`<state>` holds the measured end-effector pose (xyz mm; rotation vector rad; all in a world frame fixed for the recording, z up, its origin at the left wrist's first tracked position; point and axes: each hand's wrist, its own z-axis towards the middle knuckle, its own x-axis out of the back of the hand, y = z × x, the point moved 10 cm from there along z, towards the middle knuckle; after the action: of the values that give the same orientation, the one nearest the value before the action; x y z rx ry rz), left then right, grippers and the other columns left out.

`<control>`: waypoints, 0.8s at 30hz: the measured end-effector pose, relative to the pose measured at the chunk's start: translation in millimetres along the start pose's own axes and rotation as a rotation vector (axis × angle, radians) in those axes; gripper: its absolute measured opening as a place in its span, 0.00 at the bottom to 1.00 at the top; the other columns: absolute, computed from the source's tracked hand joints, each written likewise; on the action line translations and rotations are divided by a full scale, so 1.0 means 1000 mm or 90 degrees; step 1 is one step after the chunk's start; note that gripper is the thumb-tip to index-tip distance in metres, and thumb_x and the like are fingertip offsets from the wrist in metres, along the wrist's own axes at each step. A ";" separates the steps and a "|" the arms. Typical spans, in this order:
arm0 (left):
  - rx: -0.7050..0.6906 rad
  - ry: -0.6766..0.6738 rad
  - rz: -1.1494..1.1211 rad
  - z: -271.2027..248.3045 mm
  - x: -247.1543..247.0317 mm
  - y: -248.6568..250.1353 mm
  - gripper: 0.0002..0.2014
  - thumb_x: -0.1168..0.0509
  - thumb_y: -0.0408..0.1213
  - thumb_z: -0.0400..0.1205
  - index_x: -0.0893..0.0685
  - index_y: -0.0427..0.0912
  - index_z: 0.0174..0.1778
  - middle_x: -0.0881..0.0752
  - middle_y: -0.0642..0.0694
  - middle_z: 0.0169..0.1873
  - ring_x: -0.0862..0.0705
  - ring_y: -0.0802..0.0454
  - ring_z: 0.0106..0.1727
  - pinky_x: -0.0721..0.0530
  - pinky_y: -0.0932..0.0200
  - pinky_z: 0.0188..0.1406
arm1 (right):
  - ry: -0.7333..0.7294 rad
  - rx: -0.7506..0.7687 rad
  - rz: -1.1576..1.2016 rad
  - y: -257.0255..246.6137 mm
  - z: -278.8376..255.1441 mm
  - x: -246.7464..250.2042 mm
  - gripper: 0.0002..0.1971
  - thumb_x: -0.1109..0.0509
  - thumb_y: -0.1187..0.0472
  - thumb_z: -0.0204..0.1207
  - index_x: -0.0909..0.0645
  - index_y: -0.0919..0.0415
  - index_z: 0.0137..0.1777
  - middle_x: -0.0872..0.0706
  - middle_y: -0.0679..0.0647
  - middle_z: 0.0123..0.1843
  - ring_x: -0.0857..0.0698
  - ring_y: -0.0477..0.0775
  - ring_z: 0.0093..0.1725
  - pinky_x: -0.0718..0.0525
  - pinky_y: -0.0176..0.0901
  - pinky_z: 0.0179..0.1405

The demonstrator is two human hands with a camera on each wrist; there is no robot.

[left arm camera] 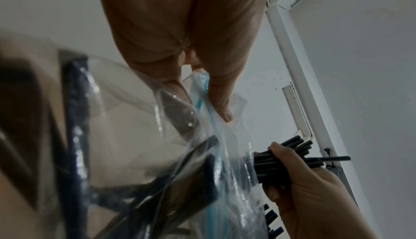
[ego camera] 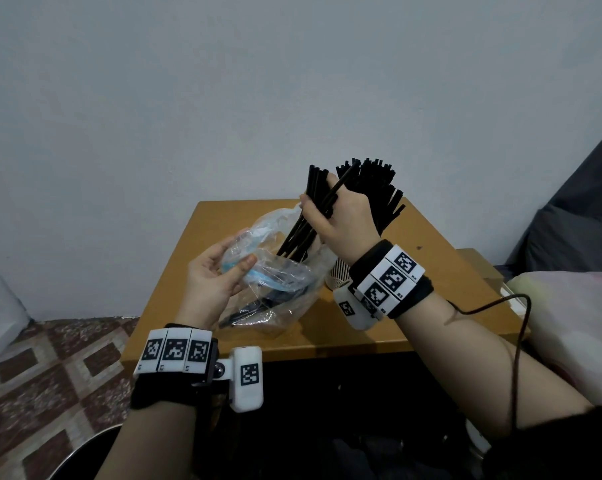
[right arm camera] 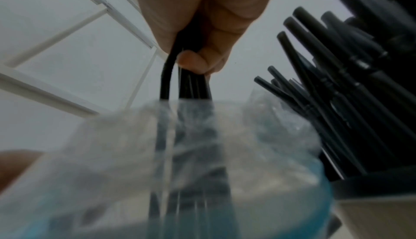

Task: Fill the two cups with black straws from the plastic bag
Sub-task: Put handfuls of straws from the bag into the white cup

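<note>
My left hand (ego camera: 220, 271) pinches the rim of a clear plastic bag (ego camera: 279, 289) with a blue zip strip, held above the wooden table (ego camera: 362, 327); the left wrist view shows the thumb and fingers (left arm camera: 221, 104) on the bag's edge. My right hand (ego camera: 334, 216) grips a bunch of black straws (ego camera: 313, 202) whose lower ends are still inside the bag mouth. Behind the right hand stands a cup packed with black straws (ego camera: 379, 192). A white cup (ego camera: 337, 275) shows partly under my right wrist. In the right wrist view the gripped straws (right arm camera: 191, 86) drop into the bag (right arm camera: 157, 154).
The small table stands against a pale wall (ego camera: 223, 98). A patterned tile floor (ego camera: 50, 375) lies to the left, and dark fabric and a light cushion (ego camera: 569, 323) are to the right. A black cable (ego camera: 514, 341) runs from my right wrist.
</note>
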<state>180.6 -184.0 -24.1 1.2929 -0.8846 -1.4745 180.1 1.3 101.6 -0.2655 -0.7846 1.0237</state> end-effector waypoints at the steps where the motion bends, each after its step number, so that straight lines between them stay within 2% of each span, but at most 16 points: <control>1: 0.001 0.000 0.005 0.001 0.000 0.000 0.21 0.28 0.33 0.68 0.15 0.52 0.58 0.13 0.43 0.60 0.11 0.48 0.42 0.11 0.62 0.32 | -0.002 -0.014 0.009 0.002 0.002 0.001 0.06 0.32 0.63 0.80 0.23 0.66 0.46 0.21 0.43 0.26 0.19 0.30 0.25 0.27 0.21 0.24; 3: 0.004 0.004 0.009 0.002 0.001 0.000 0.22 0.28 0.34 0.68 0.16 0.52 0.59 0.12 0.44 0.59 0.10 0.46 0.45 0.10 0.60 0.34 | 0.004 -0.051 0.042 0.008 0.008 0.004 0.07 0.31 0.60 0.79 0.21 0.65 0.46 0.13 0.53 0.31 0.16 0.38 0.25 0.21 0.27 0.25; 4: 0.006 0.007 0.006 0.002 0.001 0.000 0.23 0.28 0.34 0.68 0.16 0.51 0.59 0.12 0.44 0.58 0.10 0.45 0.46 0.10 0.60 0.35 | 0.013 -0.066 0.057 0.011 0.010 0.006 0.07 0.30 0.60 0.78 0.21 0.64 0.46 0.11 0.56 0.35 0.14 0.43 0.26 0.16 0.34 0.27; 6: 0.010 0.014 -0.003 0.004 0.004 -0.001 0.24 0.28 0.34 0.68 0.16 0.49 0.62 0.12 0.43 0.57 0.10 0.43 0.50 0.10 0.59 0.36 | 0.019 -0.090 0.079 0.014 0.015 0.010 0.08 0.27 0.60 0.75 0.19 0.64 0.48 0.10 0.56 0.39 0.11 0.53 0.33 0.11 0.44 0.35; 9: 0.012 0.024 -0.006 0.007 0.005 -0.002 0.26 0.27 0.34 0.69 0.16 0.48 0.65 0.12 0.42 0.59 0.11 0.40 0.55 0.09 0.56 0.40 | -0.067 -0.130 0.114 0.019 0.021 -0.002 0.09 0.23 0.62 0.71 0.18 0.60 0.49 0.12 0.51 0.41 0.10 0.53 0.38 0.11 0.43 0.37; 12: 0.018 0.040 -0.020 0.009 0.008 -0.005 0.26 0.27 0.35 0.68 0.17 0.47 0.64 0.13 0.40 0.60 0.11 0.42 0.55 0.09 0.54 0.43 | -0.184 -0.203 0.196 0.028 0.015 -0.028 0.05 0.24 0.65 0.72 0.16 0.61 0.46 0.11 0.57 0.41 0.10 0.54 0.40 0.13 0.43 0.31; 15: 0.027 0.048 -0.028 0.010 0.009 -0.008 0.27 0.26 0.36 0.67 0.17 0.48 0.65 0.14 0.39 0.62 0.11 0.42 0.56 0.09 0.52 0.47 | -0.232 -0.285 0.291 0.036 0.006 -0.044 0.00 0.28 0.65 0.76 0.16 0.61 0.45 0.11 0.59 0.43 0.12 0.54 0.44 0.17 0.35 0.30; 17: 0.030 0.062 -0.037 0.009 0.012 -0.010 0.27 0.27 0.36 0.67 0.17 0.47 0.65 0.13 0.38 0.60 0.11 0.42 0.54 0.09 0.53 0.45 | -0.255 -0.325 0.364 0.039 0.001 -0.051 0.03 0.28 0.64 0.76 0.16 0.63 0.46 0.11 0.59 0.45 0.12 0.55 0.46 0.18 0.34 0.31; 19: 0.035 0.072 -0.049 0.009 0.013 -0.010 0.27 0.27 0.35 0.67 0.18 0.47 0.64 0.12 0.38 0.58 0.10 0.43 0.52 0.09 0.54 0.43 | -0.270 -0.331 0.435 0.040 0.000 -0.056 0.05 0.27 0.64 0.74 0.17 0.65 0.47 0.11 0.59 0.45 0.12 0.54 0.46 0.17 0.34 0.34; 21: 0.040 0.077 -0.059 0.008 0.014 -0.010 0.27 0.28 0.35 0.68 0.18 0.46 0.65 0.12 0.38 0.58 0.11 0.41 0.54 0.10 0.48 0.48 | -0.281 -0.315 0.488 0.039 0.000 -0.058 0.08 0.24 0.65 0.67 0.16 0.64 0.45 0.11 0.57 0.44 0.12 0.54 0.47 0.16 0.36 0.39; 24: 0.043 0.077 -0.063 0.007 0.014 -0.009 0.27 0.28 0.35 0.68 0.18 0.45 0.66 0.12 0.38 0.58 0.11 0.39 0.56 0.12 0.44 0.51 | -0.287 -0.268 0.464 0.038 0.002 -0.056 0.08 0.24 0.73 0.66 0.15 0.67 0.44 0.10 0.56 0.41 0.12 0.55 0.46 0.15 0.39 0.42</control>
<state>172.0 -195.6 -35.4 1.4792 -0.8061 -1.4360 137.7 -26.7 56.7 -0.7342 -1.3683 1.6279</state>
